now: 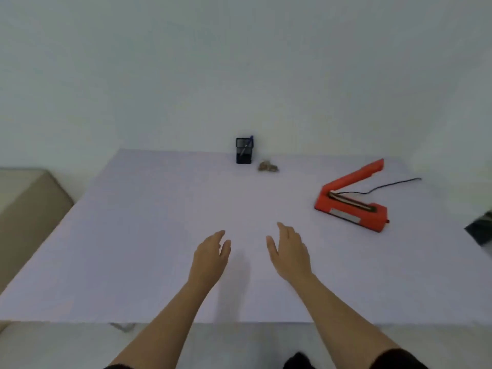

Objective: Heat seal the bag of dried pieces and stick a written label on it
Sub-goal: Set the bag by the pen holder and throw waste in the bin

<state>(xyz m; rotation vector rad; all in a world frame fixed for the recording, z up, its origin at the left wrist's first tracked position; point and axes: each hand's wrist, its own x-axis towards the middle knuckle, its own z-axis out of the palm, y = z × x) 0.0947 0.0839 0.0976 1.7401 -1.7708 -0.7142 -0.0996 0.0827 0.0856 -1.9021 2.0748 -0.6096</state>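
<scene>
On the pale lilac desk [133,235] stand one black mesh pen holder [243,151] with one blue pen [249,141] at 12 o'clock, one small bag of brown dried pieces [268,166] beside it (blurred), and one red heat sealer [352,199], lid raised, at 2 o'clock. Left hand [210,258] and right hand [290,253] hover spread, empty.

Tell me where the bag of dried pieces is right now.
The bag of dried pieces lies at the table's far edge, just right of the black pen holder, well beyond both hands.
</scene>
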